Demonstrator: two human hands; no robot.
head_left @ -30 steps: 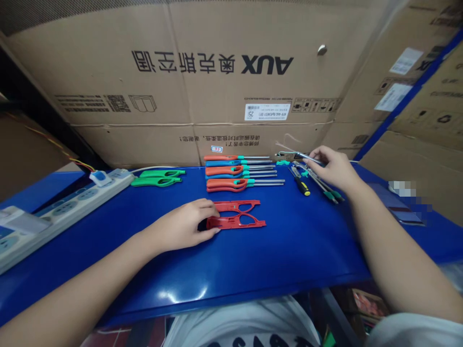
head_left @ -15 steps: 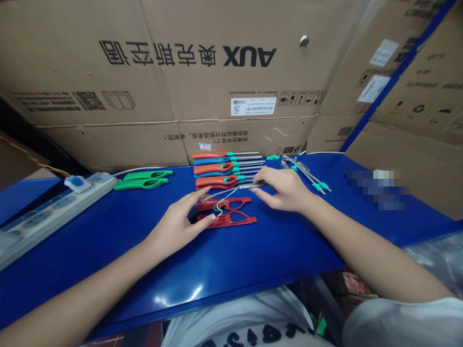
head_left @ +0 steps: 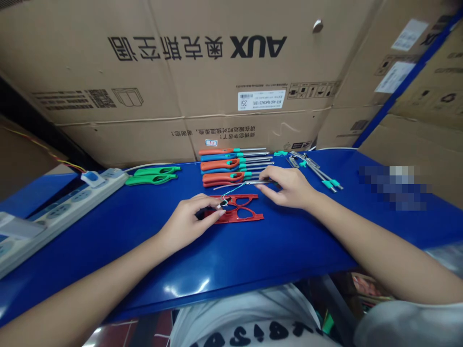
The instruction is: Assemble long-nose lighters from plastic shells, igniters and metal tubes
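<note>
My left hand (head_left: 188,219) pinches a small black-and-white part (head_left: 224,204) between thumb and fingertips, just over two red lighter handle halves (head_left: 249,216). Thin wires (head_left: 231,192) run from that part up to a slim metal lighter tube (head_left: 253,182). The tube's other end is in the fingers of my right hand (head_left: 287,187), closed around it. The red halves lie open on the blue table, one behind the other, their left ends partly covered by my left hand. A thin pale tube (head_left: 222,187) extends left from the metal one.
Several orange and blue lighters (head_left: 219,165) lie in a row behind the red halves. Green handle pieces (head_left: 154,178) and a power strip (head_left: 77,197) are at left. More metal tubes (head_left: 318,171) lie at right. A cardboard wall (head_left: 202,101) stands behind.
My left fingers have closed from a wider spread onto the black-and-white part. My right hand keeps hold of the metal tube. The camera view has shifted, moving the scene slightly right.
</note>
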